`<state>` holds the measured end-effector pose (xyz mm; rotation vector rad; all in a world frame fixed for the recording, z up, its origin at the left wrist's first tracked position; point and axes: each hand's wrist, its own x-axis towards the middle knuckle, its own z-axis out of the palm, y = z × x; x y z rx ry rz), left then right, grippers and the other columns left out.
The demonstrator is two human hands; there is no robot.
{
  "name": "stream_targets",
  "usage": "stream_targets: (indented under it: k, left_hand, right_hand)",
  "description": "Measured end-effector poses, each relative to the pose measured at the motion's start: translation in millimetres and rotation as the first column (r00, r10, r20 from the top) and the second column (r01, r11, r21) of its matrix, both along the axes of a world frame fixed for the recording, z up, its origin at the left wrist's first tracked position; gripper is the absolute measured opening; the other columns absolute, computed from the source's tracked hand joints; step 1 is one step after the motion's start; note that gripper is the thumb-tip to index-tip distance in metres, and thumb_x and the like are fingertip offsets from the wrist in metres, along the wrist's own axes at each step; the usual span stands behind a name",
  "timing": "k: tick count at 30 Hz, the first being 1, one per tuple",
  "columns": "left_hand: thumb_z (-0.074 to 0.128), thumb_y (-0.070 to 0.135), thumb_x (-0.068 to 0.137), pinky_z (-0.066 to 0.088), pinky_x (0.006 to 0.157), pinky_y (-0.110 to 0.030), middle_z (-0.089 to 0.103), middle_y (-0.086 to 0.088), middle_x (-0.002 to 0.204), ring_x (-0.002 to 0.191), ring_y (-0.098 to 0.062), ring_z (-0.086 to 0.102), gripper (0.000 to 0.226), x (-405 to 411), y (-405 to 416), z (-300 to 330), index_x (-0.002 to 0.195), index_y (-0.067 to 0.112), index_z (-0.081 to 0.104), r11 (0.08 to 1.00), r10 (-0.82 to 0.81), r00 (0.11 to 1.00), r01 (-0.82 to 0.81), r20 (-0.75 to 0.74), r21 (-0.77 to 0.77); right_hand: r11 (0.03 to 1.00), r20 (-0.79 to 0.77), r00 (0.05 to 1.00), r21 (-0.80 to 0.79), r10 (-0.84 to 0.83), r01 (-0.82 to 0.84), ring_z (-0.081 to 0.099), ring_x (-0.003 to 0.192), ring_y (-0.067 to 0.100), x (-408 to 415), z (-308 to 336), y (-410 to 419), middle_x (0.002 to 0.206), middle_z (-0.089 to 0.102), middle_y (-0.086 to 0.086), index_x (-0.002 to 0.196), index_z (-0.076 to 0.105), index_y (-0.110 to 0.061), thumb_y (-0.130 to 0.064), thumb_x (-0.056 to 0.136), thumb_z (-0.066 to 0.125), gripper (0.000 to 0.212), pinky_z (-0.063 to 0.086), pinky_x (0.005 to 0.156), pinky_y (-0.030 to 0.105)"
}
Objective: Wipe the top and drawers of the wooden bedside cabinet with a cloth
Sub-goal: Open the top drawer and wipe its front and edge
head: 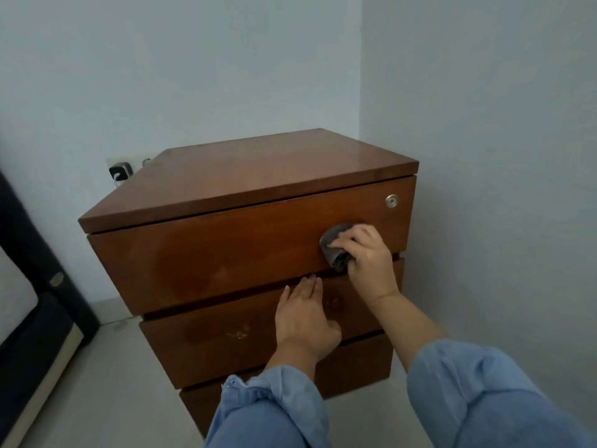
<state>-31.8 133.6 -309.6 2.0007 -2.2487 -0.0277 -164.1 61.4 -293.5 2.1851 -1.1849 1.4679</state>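
right hand point(366, 257) grips grey cloth point(336, 250) against cabinet point(245, 176) top drawer point(210, 253); left hand point(303, 321) flat, fingers straight, on drawer 2 point(210, 344).

One wooden bedside cabinet point(245, 176) with three drawer fronts, the top drawer point(206, 253) carrying one round lock point(391, 201) at 2 o'clock. One grey cloth point(334, 245). Two hands, left hand point(305, 321) and right hand point(366, 257). One wall socket point(120, 172) at 9 o'clock.
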Motion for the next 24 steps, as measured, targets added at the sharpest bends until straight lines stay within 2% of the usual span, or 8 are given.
stream_targets:
  k: [3,5,8,10,13,16,20,24]
  left_hand:
    - [0.046,0.041,0.085,0.004,0.122,-0.036,0.011,0.001,0.163,0.149,-0.014,0.007,0.083,-0.9,-0.4,3.5,0.155,0.015,0.012,1.000,0.017,0.999,-0.017,0.027,0.014]
    - [0.043,0.043,0.085,0.005,0.122,-0.037,0.011,-0.001,0.162,0.149,-0.015,0.008,0.083,-5.9,-0.2,6.4,0.155,0.014,0.011,1.000,0.016,0.998,-0.017,0.064,0.019]
    - [0.041,0.044,0.086,0.006,0.122,-0.035,0.013,-0.002,0.162,0.149,-0.016,0.010,0.080,-21.0,-4.0,14.3,0.155,0.013,0.013,0.998,-0.066,0.994,0.064,0.088,0.025]
    - [0.041,0.044,0.087,0.007,0.121,-0.035,0.014,-0.003,0.162,0.149,-0.017,0.011,0.079,-33.9,-10.2,17.7,0.155,0.013,0.013,0.994,-0.112,0.990,0.111,0.081,0.026]
    - [0.040,0.044,0.087,0.009,0.121,-0.035,0.015,-0.003,0.162,0.148,-0.016,0.013,0.079,-48.7,-17.4,15.1,0.155,0.013,0.015,0.994,-0.110,0.992,0.109,0.054,0.025]
    - [0.041,0.044,0.085,0.011,0.121,-0.033,0.016,-0.001,0.161,0.148,-0.015,0.015,0.079,-50.6,-19.5,7.0,0.154,0.014,0.018,0.995,-0.096,0.995,0.096,0.010,-0.016]
    - [0.043,0.044,0.083,0.011,0.120,-0.031,0.018,0.001,0.161,0.147,-0.013,0.016,0.080,-48.9,-21.9,2.5,0.154,0.017,0.020,0.991,-0.108,0.994,0.106,-0.011,-0.077]
    - [0.045,0.046,0.082,0.011,0.120,-0.031,0.018,0.001,0.161,0.147,-0.014,0.017,0.082,-50.5,-22.2,-1.7,0.154,0.017,0.020,0.994,-0.073,0.997,0.071,-0.018,-0.085]
  right_hand:
    - [0.984,-0.092,0.995,0.177,0.032,-0.016,0.059,0.089,0.026,-16.9,-22.4,11.8,0.085,0.068,0.009,0.081,0.073,-0.006,0.015,0.059,0.054,0.036,0.057,0.070,0.039]
    - [0.974,-0.069,0.997,0.225,0.017,-0.001,0.063,0.087,0.031,-27.7,-12.7,21.3,0.089,0.070,0.011,0.081,0.073,-0.004,0.016,0.054,0.050,0.041,0.058,0.072,0.040]
    - [0.996,0.004,1.000,0.088,-0.024,0.024,0.059,0.093,0.028,-41.5,34.0,20.3,0.094,0.068,0.011,0.084,0.070,-0.004,0.019,0.057,0.051,0.040,0.050,0.084,0.031]
    - [0.999,0.070,0.997,-0.012,-0.036,0.037,0.054,0.094,0.027,-47.6,73.8,7.5,0.094,0.066,0.012,0.084,0.069,-0.002,0.016,0.058,0.047,0.039,0.042,0.086,0.026]
    - [0.999,0.112,0.993,-0.014,-0.039,0.041,0.056,0.093,0.032,-51.6,98.9,-6.8,0.094,0.066,0.012,0.083,0.070,-0.001,0.014,0.057,0.044,0.039,0.039,0.084,0.022]
    - [0.999,0.132,0.990,-0.026,-0.042,0.046,0.058,0.092,0.032,-53.2,71.5,-10.6,0.092,0.066,0.012,0.078,0.070,-0.001,0.013,0.053,0.046,0.037,0.041,0.083,0.023]
    - [0.996,0.212,0.973,-0.002,-0.091,0.094,0.056,0.095,0.025,-59.2,31.4,-19.8,0.092,0.067,0.010,0.075,0.072,-0.004,0.013,0.055,0.049,0.035,0.042,0.084,0.021]
    - [0.986,0.158,0.979,0.131,-0.126,0.106,0.058,0.093,0.027,-66.8,2.4,-17.8,0.091,0.068,0.011,0.074,0.072,-0.005,0.010,0.059,0.049,0.031,0.043,0.081,0.025]
